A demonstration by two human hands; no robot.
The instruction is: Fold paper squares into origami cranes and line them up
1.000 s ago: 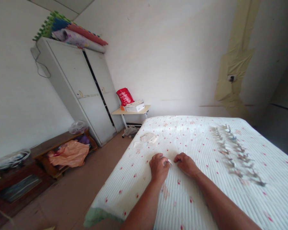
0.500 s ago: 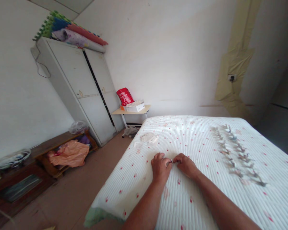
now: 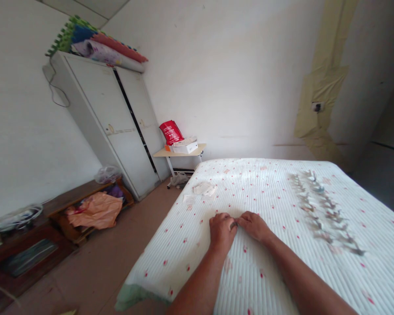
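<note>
My left hand (image 3: 222,231) is closed over the white quilted bedspread (image 3: 269,271), its fingers curled round something small and dark that I cannot make out. Fingertips touching it from the right, my right hand (image 3: 255,225) is also closed, and what it pinches is too small to name. On the bed's right side lie two long rows of small figures (image 3: 333,213), grey and brown, blurred. Crumpled white papers (image 3: 204,189) rest beyond my left hand, near the bed's left edge.
At the back a small table (image 3: 160,153) bears a red bag (image 3: 171,132) and a white box (image 3: 187,148). A grey cabinet (image 3: 101,105) stands on the left, with a low wooden shelf unit (image 3: 65,197) holding an orange plastic bag (image 3: 96,210).
My left hand has shifted slightly right and its fingers have curled in more. My right hand's fingers have come against it, closing the small gap between the hands.
</note>
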